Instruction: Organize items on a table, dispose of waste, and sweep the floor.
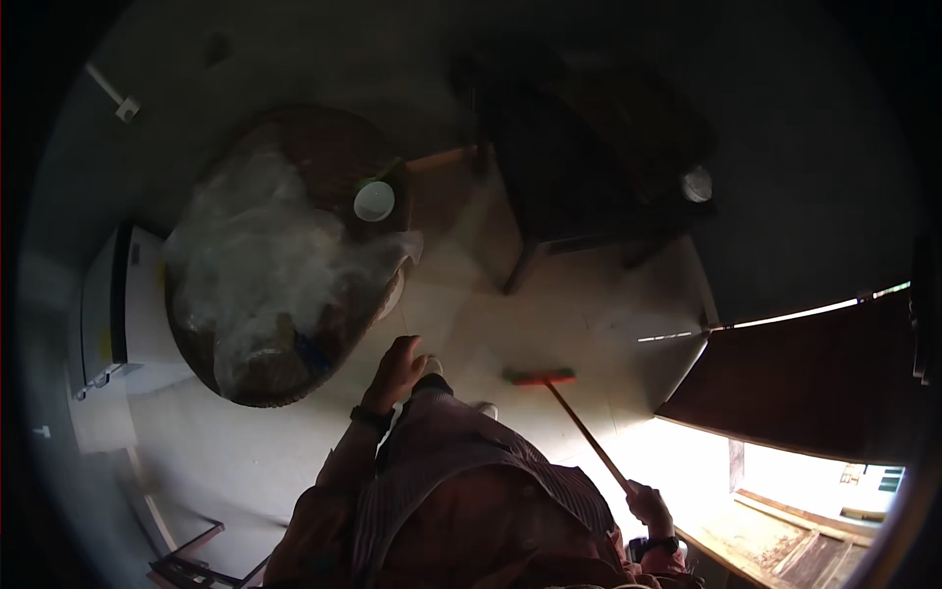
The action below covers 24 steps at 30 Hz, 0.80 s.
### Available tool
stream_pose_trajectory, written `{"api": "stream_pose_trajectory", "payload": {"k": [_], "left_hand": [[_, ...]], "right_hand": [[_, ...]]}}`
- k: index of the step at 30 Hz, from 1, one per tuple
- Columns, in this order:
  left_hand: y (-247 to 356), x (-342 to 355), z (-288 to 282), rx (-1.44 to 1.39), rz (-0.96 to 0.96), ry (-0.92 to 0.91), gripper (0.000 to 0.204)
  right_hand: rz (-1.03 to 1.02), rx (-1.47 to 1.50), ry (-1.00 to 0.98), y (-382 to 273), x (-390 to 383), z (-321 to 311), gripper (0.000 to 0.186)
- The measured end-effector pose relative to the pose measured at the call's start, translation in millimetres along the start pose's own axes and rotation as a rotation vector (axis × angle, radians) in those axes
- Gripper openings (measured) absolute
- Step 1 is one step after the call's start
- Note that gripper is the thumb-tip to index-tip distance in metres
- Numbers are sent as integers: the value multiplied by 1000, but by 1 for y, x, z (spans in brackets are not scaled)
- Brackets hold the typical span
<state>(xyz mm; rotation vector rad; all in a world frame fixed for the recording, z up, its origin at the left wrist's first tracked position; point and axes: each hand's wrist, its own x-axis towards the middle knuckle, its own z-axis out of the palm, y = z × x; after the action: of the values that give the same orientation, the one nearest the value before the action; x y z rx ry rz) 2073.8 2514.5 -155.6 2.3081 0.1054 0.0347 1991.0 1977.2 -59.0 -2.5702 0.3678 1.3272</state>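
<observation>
My right hand point(650, 505) is closed round the wooden handle of a broom point(589, 432). The broom's red head point(542, 377) rests on the pale tiled floor ahead of me, slightly smeared by motion. My left hand point(395, 370) hangs in front of my body with nothing in it, its fingers loosely apart. Close by stands a large round table point(368, 339), draped with a crumpled clear plastic sheet point(255, 245). A white bowl point(374, 201) sits on the table near its right edge.
A white refrigerator-like cabinet point(147, 294) stands left of the table. Dark wooden furniture point(579, 177) fills the far right, with a shiny round object point(697, 184) at its edge. Bright light enters by a doorway at the lower right, beside a wooden panel point(785, 540). A dark frame point(201, 560) lies lower left.
</observation>
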Motion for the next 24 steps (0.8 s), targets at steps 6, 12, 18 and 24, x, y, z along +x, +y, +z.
{"api": "stream_pose_trajectory", "payload": {"k": [6,12,18,24], "left_hand": [[-31,-10,-16,-16,-114,-11,42],[-58,10,-35,-172,-156,17,39],[-55,34,-67,-230,-212,-103,39],[-79,44,-69,-214,-177,-106,40]], "right_hand": [[-14,486,-229,-126,39,-36,41],[-208,544,-167,-263,132,-41,36],[-304,756,-12,-389,255,-38,39],[-225,816,-9,-453,335,-43,30]]}}
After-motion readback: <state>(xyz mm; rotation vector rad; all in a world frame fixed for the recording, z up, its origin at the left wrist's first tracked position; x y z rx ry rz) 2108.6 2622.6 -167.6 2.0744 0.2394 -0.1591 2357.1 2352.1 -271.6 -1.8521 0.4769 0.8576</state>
